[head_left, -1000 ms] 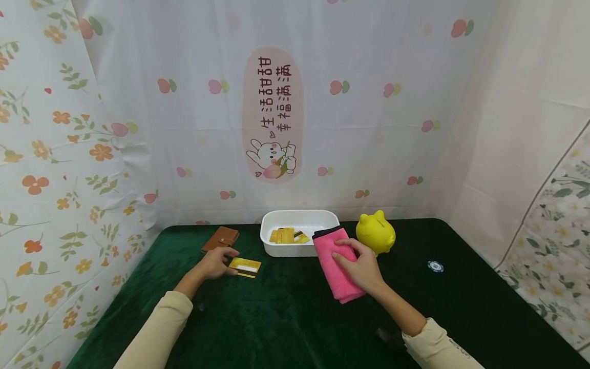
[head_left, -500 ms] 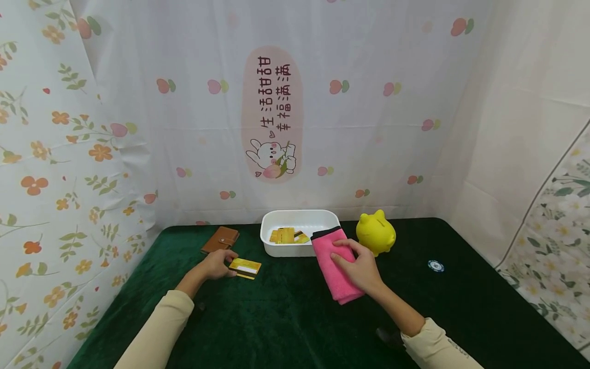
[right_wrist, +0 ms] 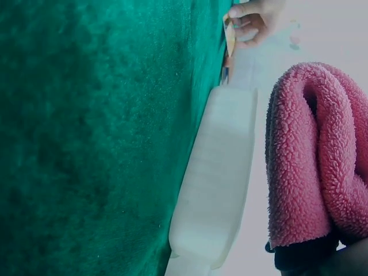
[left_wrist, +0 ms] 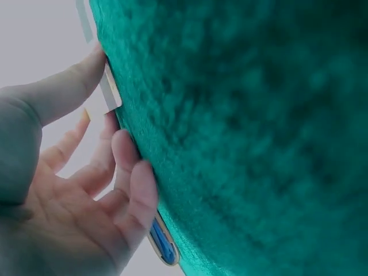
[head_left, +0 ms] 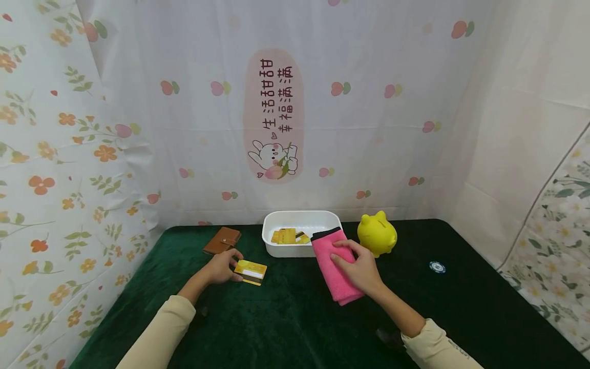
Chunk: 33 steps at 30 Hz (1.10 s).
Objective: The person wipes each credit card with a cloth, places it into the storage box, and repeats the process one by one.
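My left hand (head_left: 222,267) pinches a gold bank card (head_left: 251,272) by its left end, thumb on the near side, close over the green cloth. In the left wrist view the card (left_wrist: 110,89) shows edge-on between thumb and fingers. A brown wallet (head_left: 222,241) with a snap strap lies just beyond this hand. My right hand (head_left: 358,267) grips a folded pink towel (head_left: 333,271) with a black edge, held in front of the white tray's right end. The towel's fluffy folds (right_wrist: 305,155) fill the right side of the right wrist view.
At the back of the green-covered table (head_left: 276,328) stands a white tray (head_left: 295,250) with several gold cards (head_left: 287,236) inside. Right of it sits a yellow piggy bank (head_left: 377,233). A blue and white poker chip (head_left: 437,267) lies farther right. Printed curtains hang behind.
The left hand has moved slightly right with the card, which now tilts a little more toward the viewer. The right hand and towel have stayed almost in place.
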Available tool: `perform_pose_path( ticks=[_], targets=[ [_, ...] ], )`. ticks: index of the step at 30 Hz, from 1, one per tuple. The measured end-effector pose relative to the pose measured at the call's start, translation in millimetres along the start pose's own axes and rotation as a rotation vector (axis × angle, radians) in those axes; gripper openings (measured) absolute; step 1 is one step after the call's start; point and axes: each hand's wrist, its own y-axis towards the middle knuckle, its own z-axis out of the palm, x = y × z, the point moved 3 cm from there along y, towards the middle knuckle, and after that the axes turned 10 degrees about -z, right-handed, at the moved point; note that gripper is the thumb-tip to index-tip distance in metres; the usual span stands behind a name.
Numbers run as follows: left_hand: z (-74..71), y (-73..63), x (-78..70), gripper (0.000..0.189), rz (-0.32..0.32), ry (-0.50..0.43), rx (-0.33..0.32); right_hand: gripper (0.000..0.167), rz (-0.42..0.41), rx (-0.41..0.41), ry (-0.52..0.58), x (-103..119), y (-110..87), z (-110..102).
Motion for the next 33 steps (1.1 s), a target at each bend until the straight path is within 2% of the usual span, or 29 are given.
perform_pose_path(
  ticks=[4, 11, 19, 26, 33],
  targets=[
    [0.3, -4.8, -5.7, 0.055, 0.024, -0.035, -0.027, 0.027, -0.024, 0.003, -0.001, 1.2, -0.9, -0.9],
    [-0.2, -11.2, -10.0, 0.054, 0.034, -0.232, 0.009, 0.027, -0.024, -0.011, -0.011, 2.8, -3.0, -2.6],
    [-3.2, -17.7, -15.3, 0.047, 0.111, -0.268, 0.031, 0.027, -0.025, -0.005, -0.021, 0.1, -3.5, -2.7],
    [-1.8, -23.4, -20.5, 0.047, 0.128, -0.304, 0.076, 0.027, -0.024, 0.003, 0.007, 2.9, -3.3, 0.4],
    [4.2, -24.0, -37.8, 0.044, 0.193, -0.345, 0.071, 0.026, -0.019, -0.006, 0.015, 1.8, -3.4, 0.6]
  ],
)
